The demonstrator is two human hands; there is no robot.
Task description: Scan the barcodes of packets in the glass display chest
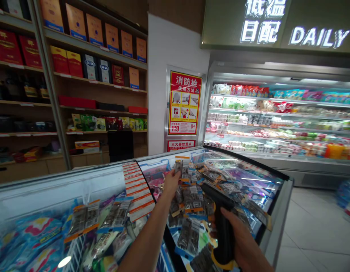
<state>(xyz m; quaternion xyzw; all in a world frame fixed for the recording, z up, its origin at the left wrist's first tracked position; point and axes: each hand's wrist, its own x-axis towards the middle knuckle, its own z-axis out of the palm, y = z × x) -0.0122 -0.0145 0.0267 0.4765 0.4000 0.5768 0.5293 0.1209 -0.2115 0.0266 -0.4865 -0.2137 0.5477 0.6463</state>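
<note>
My left hand (171, 182) reaches out over the glass top of a chest freezer (279, 196) and pinches a small clear packet (179, 166) with an orange-and-blue label. Several like packets (192, 196) lie spread on the glass around it. My right hand (243, 241) is wrapped round the grip of a black handheld scanner (220, 211) with a yellow base, its head aimed toward the packets. More packets (87, 217) lie on the glass to the left.
Frozen goods in colourful bags (36, 234) show under the freezer glass. Wooden shelves (92, 83) of boxed goods line the left wall. An open chilled display (282, 121) runs along the right, with tiled floor (313, 226) beside the freezer. A red fire-safety poster (185, 102) hangs behind.
</note>
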